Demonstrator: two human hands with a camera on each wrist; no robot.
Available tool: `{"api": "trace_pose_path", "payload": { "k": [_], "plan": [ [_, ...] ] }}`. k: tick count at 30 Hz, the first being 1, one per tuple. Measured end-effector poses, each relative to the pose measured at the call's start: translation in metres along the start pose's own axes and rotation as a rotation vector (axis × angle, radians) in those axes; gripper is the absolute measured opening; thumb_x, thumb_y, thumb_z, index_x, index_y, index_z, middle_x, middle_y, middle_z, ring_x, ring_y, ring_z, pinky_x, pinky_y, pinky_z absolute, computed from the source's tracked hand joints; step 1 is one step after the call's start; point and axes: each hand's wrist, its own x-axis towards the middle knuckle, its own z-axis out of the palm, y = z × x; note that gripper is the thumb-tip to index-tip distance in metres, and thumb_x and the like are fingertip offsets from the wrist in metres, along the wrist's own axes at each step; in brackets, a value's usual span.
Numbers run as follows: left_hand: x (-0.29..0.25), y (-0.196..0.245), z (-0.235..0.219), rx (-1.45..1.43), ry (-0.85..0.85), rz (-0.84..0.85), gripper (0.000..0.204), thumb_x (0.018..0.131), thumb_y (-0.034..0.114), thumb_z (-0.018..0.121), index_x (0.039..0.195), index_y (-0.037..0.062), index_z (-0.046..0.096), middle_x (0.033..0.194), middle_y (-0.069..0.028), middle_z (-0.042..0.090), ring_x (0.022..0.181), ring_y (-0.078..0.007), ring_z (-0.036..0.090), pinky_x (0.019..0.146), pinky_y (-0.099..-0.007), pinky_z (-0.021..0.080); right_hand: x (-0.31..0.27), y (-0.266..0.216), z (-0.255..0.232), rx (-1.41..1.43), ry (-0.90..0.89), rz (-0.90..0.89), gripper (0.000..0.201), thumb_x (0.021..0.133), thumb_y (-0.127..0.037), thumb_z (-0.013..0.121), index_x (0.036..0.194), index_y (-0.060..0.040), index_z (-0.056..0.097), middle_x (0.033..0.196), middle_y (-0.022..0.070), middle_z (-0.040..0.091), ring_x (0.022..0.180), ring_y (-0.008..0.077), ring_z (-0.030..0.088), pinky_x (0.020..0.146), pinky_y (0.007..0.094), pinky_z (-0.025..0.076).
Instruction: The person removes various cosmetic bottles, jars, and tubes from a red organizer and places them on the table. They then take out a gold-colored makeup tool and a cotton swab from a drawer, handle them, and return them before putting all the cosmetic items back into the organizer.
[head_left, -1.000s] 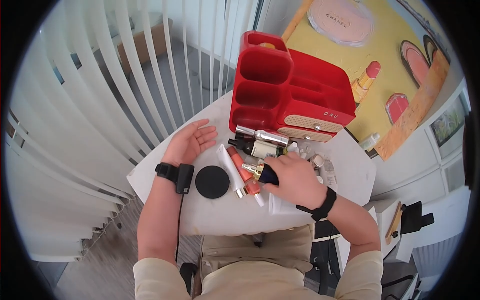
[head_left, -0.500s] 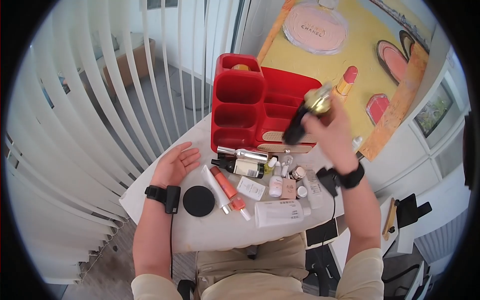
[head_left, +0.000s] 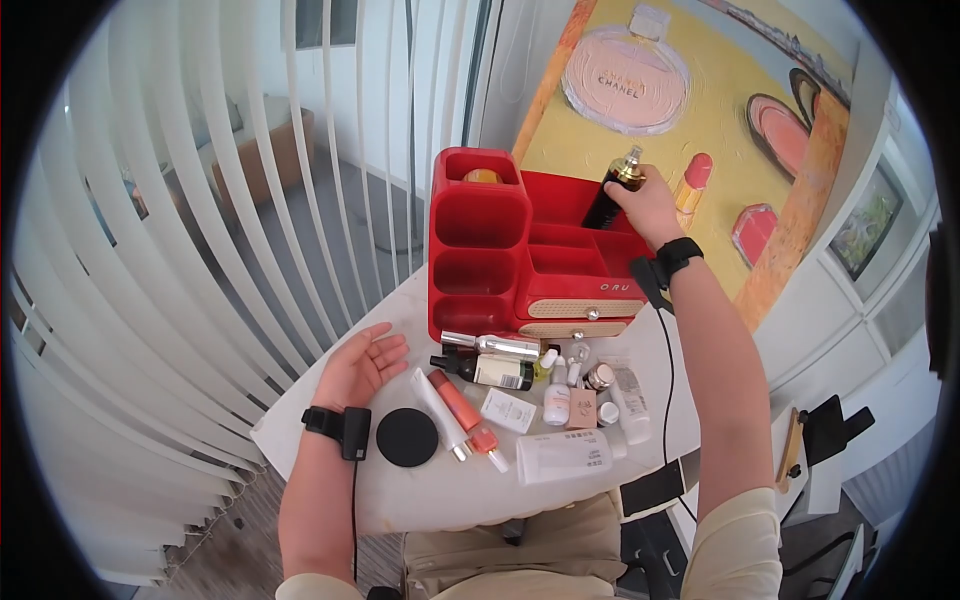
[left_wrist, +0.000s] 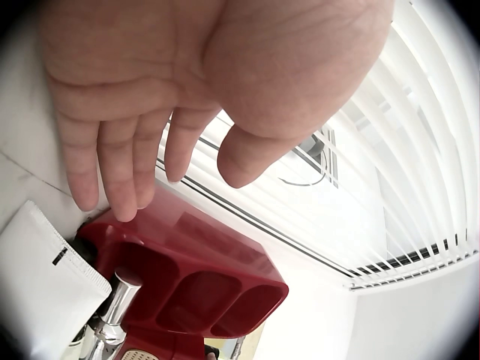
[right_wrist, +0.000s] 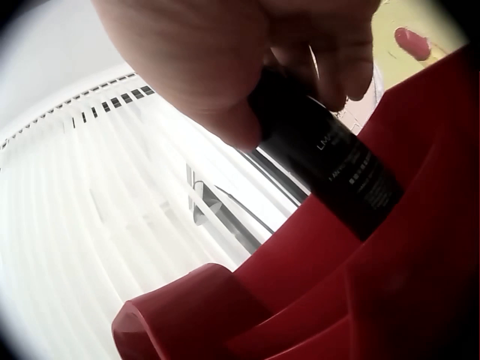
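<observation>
My right hand [head_left: 652, 208] grips a dark pump bottle [head_left: 602, 210] with a gold collar and clear cap. It stands nearly upright at the rear section of the red cosmetics organizer [head_left: 580, 289]. In the right wrist view, thumb and fingers wrap the upper part of the bottle [right_wrist: 330, 154], and its base dips behind a red wall [right_wrist: 300, 236]. Palm up near the table's left edge, my left hand [head_left: 362, 365] holds nothing, its fingers loosely bent. A white tube [head_left: 437, 405] and a round black disc [head_left: 407, 437] lie close to it.
Several cosmetics lie before the organizer: a silver bottle [head_left: 490, 345], a dark dropper bottle [head_left: 485, 369], a coral tube [head_left: 455, 398], a small white box [head_left: 508, 410] and a large white bottle [head_left: 565, 457]. Vertical blinds [head_left: 230, 200] flank the left; a painting [head_left: 625, 85] stands behind.
My right hand has lifted the dark bottle from among the cosmetics, carried it up and away from me, and lowered it at the organizer's rear. The left hand stays in place.
</observation>
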Motion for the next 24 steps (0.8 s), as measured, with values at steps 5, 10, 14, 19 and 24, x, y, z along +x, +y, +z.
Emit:
{"api": "trace_pose_path", "payload": {
  "k": [5, 10, 14, 19, 24],
  "plan": [
    [0.000, 0.000, 0.001, -0.017, 0.001, -0.007, 0.040, 0.101, 0.027, 0.045, 0.130, 0.0003, 0.051, 0.117, -0.0167, 0.064, 0.105, -0.0269, 0.063, 0.093, -0.0412, 0.051, 0.001, 0.005, 0.012, 0.116, -0.123, -0.007, 0.061, 0.077, -0.031, 0.075, 0.119, 0.0075, 0.054, 0.102, 0.0213, 0.068, 0.094, 0.0300, 0.067, 0.084, 0.0359, 0.052],
    [0.001, -0.002, -0.001, -0.007, -0.008, -0.008, 0.040, 0.101, 0.026, 0.045, 0.131, -0.0003, 0.050, 0.117, -0.0179, 0.064, 0.107, -0.0279, 0.063, 0.095, -0.0424, 0.050, -0.004, 0.007, 0.003, -0.033, -0.046, -0.108, 0.062, 0.078, -0.034, 0.075, 0.122, 0.0056, 0.055, 0.104, 0.0226, 0.068, 0.095, 0.0314, 0.067, 0.085, 0.0372, 0.051],
    [0.001, -0.002, -0.001, -0.021, 0.001, 0.005, 0.040, 0.100, 0.025, 0.047, 0.130, -0.0012, 0.050, 0.117, -0.0194, 0.064, 0.108, -0.0292, 0.062, 0.096, -0.0434, 0.050, -0.019, 0.009, -0.027, 0.166, 0.141, -0.024, 0.052, 0.084, -0.028, 0.070, 0.123, 0.0031, 0.056, 0.100, 0.0184, 0.069, 0.089, 0.0236, 0.067, 0.081, 0.0327, 0.052],
    [0.004, -0.004, -0.008, 0.020, -0.035, 0.006, 0.045, 0.100, 0.030, 0.046, 0.135, 0.0012, 0.047, 0.125, -0.0203, 0.059, 0.115, -0.0304, 0.059, 0.101, -0.0464, 0.046, -0.079, 0.054, -0.059, 0.652, 0.301, 0.270, 0.032, 0.092, -0.025, 0.061, 0.119, -0.0061, 0.061, 0.095, 0.0028, 0.068, 0.074, 0.0084, 0.056, 0.060, 0.0219, 0.041],
    [0.004, -0.004, -0.008, 0.027, -0.015, 0.012, 0.046, 0.101, 0.030, 0.046, 0.136, 0.0007, 0.045, 0.127, -0.0211, 0.058, 0.118, -0.0313, 0.057, 0.103, -0.0470, 0.044, -0.133, 0.175, -0.047, 1.109, 0.187, 0.551, 0.030, 0.095, -0.029, 0.059, 0.119, -0.0110, 0.061, 0.091, -0.0006, 0.066, 0.070, 0.0075, 0.054, 0.055, 0.0212, 0.038]
  ]
}}
